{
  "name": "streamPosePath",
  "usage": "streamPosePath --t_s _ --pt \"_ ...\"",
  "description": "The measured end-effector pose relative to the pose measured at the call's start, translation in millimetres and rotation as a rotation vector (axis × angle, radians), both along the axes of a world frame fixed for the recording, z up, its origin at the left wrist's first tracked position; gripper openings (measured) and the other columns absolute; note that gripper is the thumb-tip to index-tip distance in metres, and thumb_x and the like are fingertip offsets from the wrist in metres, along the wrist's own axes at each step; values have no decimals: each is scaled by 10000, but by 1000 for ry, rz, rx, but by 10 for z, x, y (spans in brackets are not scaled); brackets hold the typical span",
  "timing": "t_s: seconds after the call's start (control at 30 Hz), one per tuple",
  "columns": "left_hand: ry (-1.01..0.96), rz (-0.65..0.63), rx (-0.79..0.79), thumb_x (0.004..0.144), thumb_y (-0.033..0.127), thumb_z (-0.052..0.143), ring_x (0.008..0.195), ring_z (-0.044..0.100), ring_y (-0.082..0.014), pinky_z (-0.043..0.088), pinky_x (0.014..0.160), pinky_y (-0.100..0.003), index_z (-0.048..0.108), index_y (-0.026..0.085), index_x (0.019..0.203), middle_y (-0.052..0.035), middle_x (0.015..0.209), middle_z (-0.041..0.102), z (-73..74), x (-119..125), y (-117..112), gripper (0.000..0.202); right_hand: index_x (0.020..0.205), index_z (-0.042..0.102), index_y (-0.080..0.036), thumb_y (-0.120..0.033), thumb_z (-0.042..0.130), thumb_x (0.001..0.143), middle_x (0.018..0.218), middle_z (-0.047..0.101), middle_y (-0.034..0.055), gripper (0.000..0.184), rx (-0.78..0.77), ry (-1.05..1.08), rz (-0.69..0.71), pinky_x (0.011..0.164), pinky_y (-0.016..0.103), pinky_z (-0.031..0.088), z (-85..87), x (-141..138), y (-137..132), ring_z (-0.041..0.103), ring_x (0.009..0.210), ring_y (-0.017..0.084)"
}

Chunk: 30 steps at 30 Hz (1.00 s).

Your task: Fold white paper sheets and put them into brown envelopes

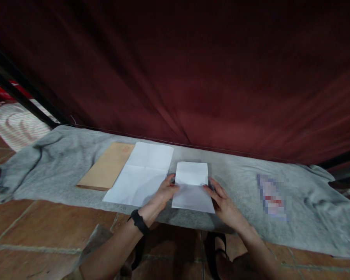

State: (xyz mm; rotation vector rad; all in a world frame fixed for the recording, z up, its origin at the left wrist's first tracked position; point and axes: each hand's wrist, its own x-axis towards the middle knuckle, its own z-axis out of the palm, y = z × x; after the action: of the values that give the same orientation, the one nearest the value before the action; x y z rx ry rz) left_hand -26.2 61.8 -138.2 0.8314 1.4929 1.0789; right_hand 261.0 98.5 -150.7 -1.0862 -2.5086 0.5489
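Observation:
A small white sheet of paper (191,174), creased across its middle, is between my two hands over the grey cloth. My left hand (165,190) grips its left edge, thumb on top and fingers at the side. On the opposite edge, my right hand (221,198) holds it the same way, with the fingertips partly under the sheet. The paper's near half looks shaded and tilted towards me. To the left lies a larger white sheet (144,171) with fold lines. Beside that one is a brown envelope (106,167), flat on the cloth.
The grey cloth (236,175) covers a long, low surface. A blurred-out flat item (272,198) lies on its right part. Behind hangs a dark red curtain (192,97). Striped fabric (20,122) is at the far left, and brown floor tiles (32,229) run along the front.

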Motion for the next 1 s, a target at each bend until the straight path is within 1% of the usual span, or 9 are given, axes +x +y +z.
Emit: streamPosePath --t_s 0.2,0.3,0.37,0.47,0.57,0.67,0.83,0.9,1.0 --pt "17 -16 -88 755 183 640 686 654 -191 531 705 -317 404 147 1508 4 752 666 37 54 2 790 1509 468 -352 62 478 777 1638 369 12 842 26 -135 178 1231 485 347 115 -25 -36 387 1486 211" --pt "301 -86 -20 836 166 549 807 688 -230 554 827 -383 421 131 1512 -48 836 703 104 44 -25 689 1481 511 -341 44 495 804 1550 506 17 780 -31 -128 200 1219 468 374 166 -33 -41 482 1423 199" --pt "554 -147 95 851 81 452 1018 687 -248 520 984 -416 514 152 1462 -120 1069 721 155 9 -82 618 1450 550 -349 17 520 825 1515 547 11 725 -67 -113 184 1199 459 404 183 -14 -34 517 1394 204" --pt "795 -345 285 770 -50 383 1384 504 -237 384 1179 -433 608 221 1392 -112 1477 561 190 -50 -213 714 1409 592 -363 11 541 815 1495 567 -10 704 -106 -85 173 1177 445 436 172 28 -10 532 1382 206" --pt "820 -643 397 728 -85 403 1495 369 -200 303 1241 -450 601 279 1400 -43 1590 455 169 -85 -322 789 1384 616 -361 -10 553 836 1480 582 -12 654 -140 -50 155 1156 432 461 151 51 15 550 1365 201" --pt "791 -741 382 783 -18 495 1468 419 -203 284 1248 -447 622 280 1379 -56 1559 494 163 -105 -344 678 1338 659 -347 -106 589 902 1444 617 8 504 -181 -18 139 1134 431 483 169 46 34 588 1326 214" --pt "620 -705 340 818 249 711 1333 570 -255 372 1175 -412 762 293 1136 -57 1360 681 234 -158 -224 325 1219 742 -316 -352 615 964 1387 662 29 288 -305 55 142 1108 435 491 274 14 65 612 1293 248" --pt "580 -621 308 867 322 663 1119 684 -258 483 1027 -362 791 251 954 -67 1131 774 247 -163 -162 170 1223 742 -292 -422 593 970 1332 698 36 320 -376 129 101 1067 418 512 287 -12 78 644 1240 253" --pt "611 -508 205 903 365 594 731 678 -224 503 709 -298 744 205 746 -52 757 740 228 -127 -84 270 1108 778 -210 -508 571 954 1020 790 45 395 -494 249 -91 818 350 590 237 -83 101 731 933 243"
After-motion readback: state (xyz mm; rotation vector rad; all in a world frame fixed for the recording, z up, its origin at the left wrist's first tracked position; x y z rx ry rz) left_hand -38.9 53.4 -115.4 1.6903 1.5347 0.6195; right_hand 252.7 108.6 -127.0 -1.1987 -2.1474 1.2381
